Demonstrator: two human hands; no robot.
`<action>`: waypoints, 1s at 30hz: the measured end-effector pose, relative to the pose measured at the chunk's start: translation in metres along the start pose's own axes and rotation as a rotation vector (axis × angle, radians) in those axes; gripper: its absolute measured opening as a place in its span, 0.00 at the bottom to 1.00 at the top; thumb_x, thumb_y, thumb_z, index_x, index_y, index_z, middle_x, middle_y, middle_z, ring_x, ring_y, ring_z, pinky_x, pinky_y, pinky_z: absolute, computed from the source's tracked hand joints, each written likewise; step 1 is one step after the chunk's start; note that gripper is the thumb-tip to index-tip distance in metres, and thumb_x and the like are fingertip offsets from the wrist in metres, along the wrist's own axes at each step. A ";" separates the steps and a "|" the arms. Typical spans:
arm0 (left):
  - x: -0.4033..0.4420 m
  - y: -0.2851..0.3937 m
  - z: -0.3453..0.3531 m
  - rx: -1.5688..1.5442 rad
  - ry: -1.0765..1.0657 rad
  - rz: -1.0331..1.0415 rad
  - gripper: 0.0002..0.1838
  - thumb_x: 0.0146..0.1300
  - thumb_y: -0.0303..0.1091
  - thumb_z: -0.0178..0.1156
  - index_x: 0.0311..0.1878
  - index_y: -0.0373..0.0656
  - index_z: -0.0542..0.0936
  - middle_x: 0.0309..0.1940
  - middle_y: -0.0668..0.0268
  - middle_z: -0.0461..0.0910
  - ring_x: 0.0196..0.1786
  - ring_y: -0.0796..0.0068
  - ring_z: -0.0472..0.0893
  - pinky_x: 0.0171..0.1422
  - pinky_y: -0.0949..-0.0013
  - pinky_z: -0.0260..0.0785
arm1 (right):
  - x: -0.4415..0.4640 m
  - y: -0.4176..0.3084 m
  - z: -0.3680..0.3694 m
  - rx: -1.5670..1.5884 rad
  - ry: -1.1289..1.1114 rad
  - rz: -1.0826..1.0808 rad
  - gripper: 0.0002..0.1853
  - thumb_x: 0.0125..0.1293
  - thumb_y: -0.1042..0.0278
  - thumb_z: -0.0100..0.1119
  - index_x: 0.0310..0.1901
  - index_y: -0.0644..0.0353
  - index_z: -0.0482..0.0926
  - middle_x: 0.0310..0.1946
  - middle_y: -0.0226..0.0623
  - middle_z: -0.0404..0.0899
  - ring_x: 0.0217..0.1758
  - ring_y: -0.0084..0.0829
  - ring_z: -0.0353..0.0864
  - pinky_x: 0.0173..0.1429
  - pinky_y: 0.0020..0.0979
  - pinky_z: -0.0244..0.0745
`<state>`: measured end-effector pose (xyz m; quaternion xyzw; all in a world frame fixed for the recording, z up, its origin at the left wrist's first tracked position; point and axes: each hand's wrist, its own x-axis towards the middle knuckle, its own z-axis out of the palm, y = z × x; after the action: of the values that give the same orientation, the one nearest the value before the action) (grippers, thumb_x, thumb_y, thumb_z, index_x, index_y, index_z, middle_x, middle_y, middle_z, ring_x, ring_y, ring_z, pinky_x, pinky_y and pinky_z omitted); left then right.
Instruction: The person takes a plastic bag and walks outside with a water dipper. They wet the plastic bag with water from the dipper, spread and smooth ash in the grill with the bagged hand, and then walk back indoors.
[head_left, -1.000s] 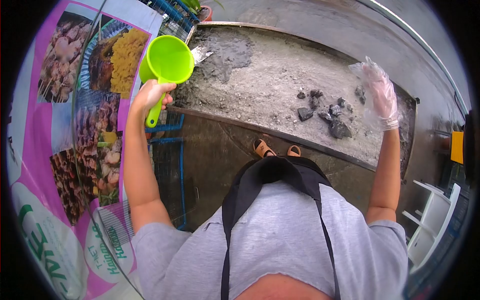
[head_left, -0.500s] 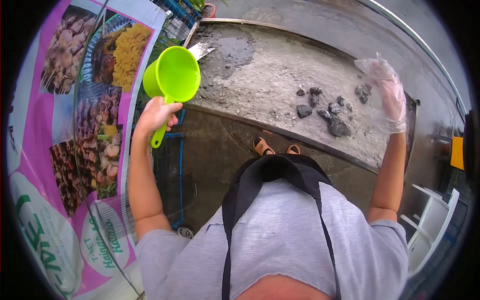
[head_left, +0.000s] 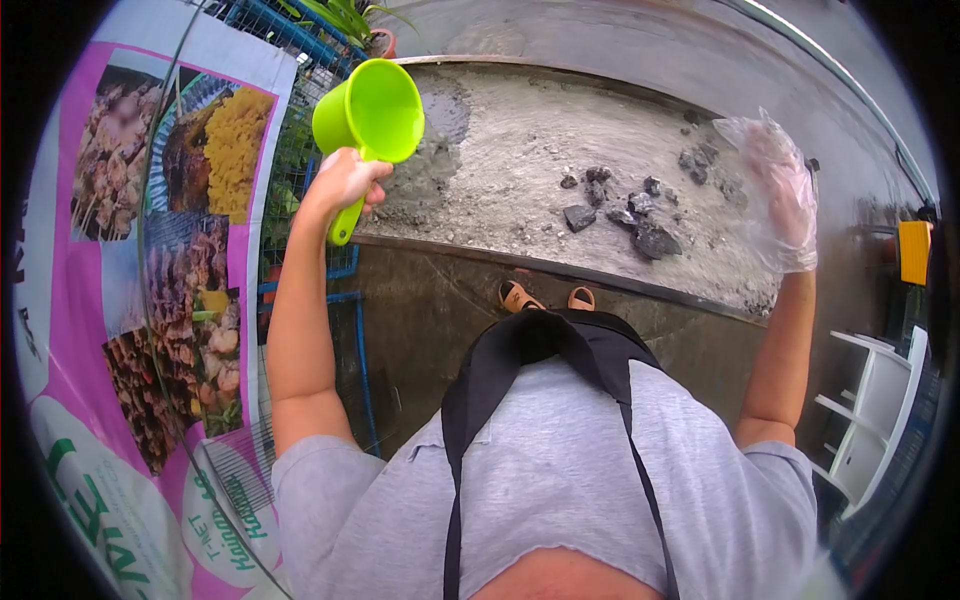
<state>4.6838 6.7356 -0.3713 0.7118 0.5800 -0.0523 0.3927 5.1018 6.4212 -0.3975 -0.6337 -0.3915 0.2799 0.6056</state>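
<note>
One lime-green plastic dipper point(head_left: 386, 112) is in our left hand point(head_left: 345, 184), at the wetted end of the ash bed point(head_left: 520, 150). It has just swung farther over the ash, so the cup now overlaps the damp patch point(head_left: 430, 170). Our left fingers wrap the handle, the arm reaches forward, and the cup's mouth tilts partly toward us. Our right hand point(head_left: 788, 212), raised past the charcoal lumps point(head_left: 655, 241), shows nothing held; its clear plastic glove point(head_left: 745, 133) clouds the fingers, so we cannot tell how open they are.
</note>
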 end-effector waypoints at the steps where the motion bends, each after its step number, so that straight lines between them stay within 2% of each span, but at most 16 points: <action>1: 0.009 0.007 -0.001 0.043 -0.007 0.023 0.14 0.54 0.36 0.61 0.34 0.31 0.78 0.21 0.58 0.79 0.20 0.72 0.78 0.23 0.69 0.72 | -0.003 -0.002 -0.002 -0.001 0.009 0.000 0.29 0.66 0.60 0.51 0.64 0.69 0.61 0.63 0.46 0.66 0.67 0.38 0.65 0.69 0.37 0.60; 6: 0.046 0.034 0.000 0.031 0.097 0.108 0.15 0.55 0.37 0.60 0.32 0.31 0.78 0.19 0.59 0.78 0.18 0.73 0.76 0.23 0.70 0.71 | -0.016 -0.002 -0.016 0.024 0.047 0.013 0.31 0.65 0.58 0.53 0.64 0.69 0.61 0.63 0.45 0.67 0.65 0.37 0.66 0.68 0.37 0.61; 8: 0.063 0.044 -0.003 0.086 0.078 0.093 0.15 0.53 0.35 0.61 0.38 0.32 0.80 0.24 0.59 0.81 0.24 0.72 0.81 0.26 0.69 0.75 | -0.021 -0.006 -0.021 0.012 0.073 0.013 0.30 0.65 0.59 0.53 0.64 0.69 0.62 0.62 0.44 0.67 0.65 0.36 0.66 0.68 0.36 0.61; 11: 0.078 0.058 -0.001 0.089 0.081 0.098 0.14 0.54 0.34 0.61 0.39 0.32 0.80 0.25 0.59 0.81 0.24 0.72 0.81 0.25 0.68 0.74 | -0.029 -0.001 -0.030 -0.014 0.119 0.023 0.27 0.66 0.62 0.52 0.63 0.68 0.64 0.62 0.43 0.68 0.65 0.34 0.67 0.67 0.36 0.62; 16: 0.077 0.077 0.010 0.072 0.040 0.135 0.14 0.55 0.33 0.60 0.40 0.32 0.80 0.26 0.59 0.80 0.25 0.72 0.81 0.25 0.68 0.73 | -0.038 0.001 -0.036 0.014 0.178 0.072 0.24 0.66 0.66 0.50 0.62 0.68 0.66 0.61 0.41 0.69 0.64 0.32 0.68 0.67 0.34 0.62; 19: 0.078 0.082 0.018 0.082 0.014 0.198 0.14 0.54 0.37 0.60 0.35 0.33 0.79 0.21 0.61 0.77 0.21 0.74 0.76 0.25 0.70 0.71 | -0.038 0.003 -0.034 0.036 0.195 0.072 0.25 0.67 0.65 0.50 0.63 0.67 0.65 0.61 0.41 0.69 0.64 0.32 0.68 0.66 0.33 0.62; 25: 0.069 0.085 0.030 -0.054 -0.036 0.227 0.14 0.57 0.36 0.60 0.38 0.32 0.78 0.22 0.61 0.78 0.22 0.75 0.78 0.26 0.70 0.72 | -0.033 0.001 -0.022 -0.002 0.118 0.064 0.25 0.68 0.62 0.50 0.63 0.66 0.65 0.61 0.39 0.69 0.63 0.32 0.69 0.66 0.33 0.63; 30: 0.030 0.062 0.014 -0.063 -0.146 0.199 0.12 0.58 0.37 0.59 0.32 0.35 0.76 0.18 0.64 0.76 0.18 0.78 0.73 0.22 0.72 0.67 | -0.030 -0.012 0.003 0.111 0.191 0.178 0.23 0.70 0.60 0.50 0.62 0.64 0.67 0.60 0.38 0.71 0.60 0.31 0.71 0.64 0.32 0.65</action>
<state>4.7526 6.7495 -0.3662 0.7473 0.4778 -0.0465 0.4593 5.0810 6.3973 -0.3901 -0.6551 -0.2584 0.2924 0.6470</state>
